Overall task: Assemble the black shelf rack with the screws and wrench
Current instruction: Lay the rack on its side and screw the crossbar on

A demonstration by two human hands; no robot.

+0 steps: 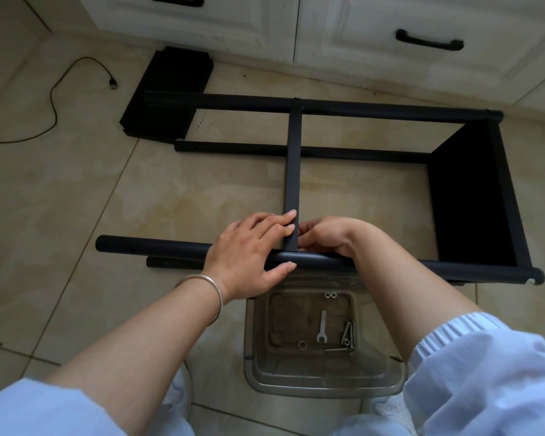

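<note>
Far left: a black cable (52, 99) lies looped on the tiled floor (76, 190), its plug end free. Just right of it, a black shelf panel (167, 96) lies flat near the white cabinets (296, 26), and 1 end of the rack's far tube rests over it.

The black shelf rack (328, 152) lies on its side on the floor, part-built: 4 long tubes run left to right, 2 far and 2 near, joined at the right end by a fitted black panel (466, 196). A flat black crossbar (293, 165) runs from the far tube down to the near tube (158, 248).

Left hand (249, 253), silver bangle (206, 294) on the wrist: fingers closed around the near tube, thumb under it, fingertips (288, 220) resting against the crossbar's lower end.

Right hand (328, 234): just right of the crossbar where it meets the near tube, fingers curled in toward the joint. Cannot tell what they grip, if anything; fingertips are hidden behind the crossbar.

Below the hands, between the knees, a clear plastic tray (321, 338) sits on the floor. In it: 1 small silver wrench (322, 327), 2 small nuts (330, 295) at the far edge, 1 washer (302, 345), and several long screws (345, 339) piled at the right.

Light blue sleeves (485, 357) show at both lower corners.
</note>
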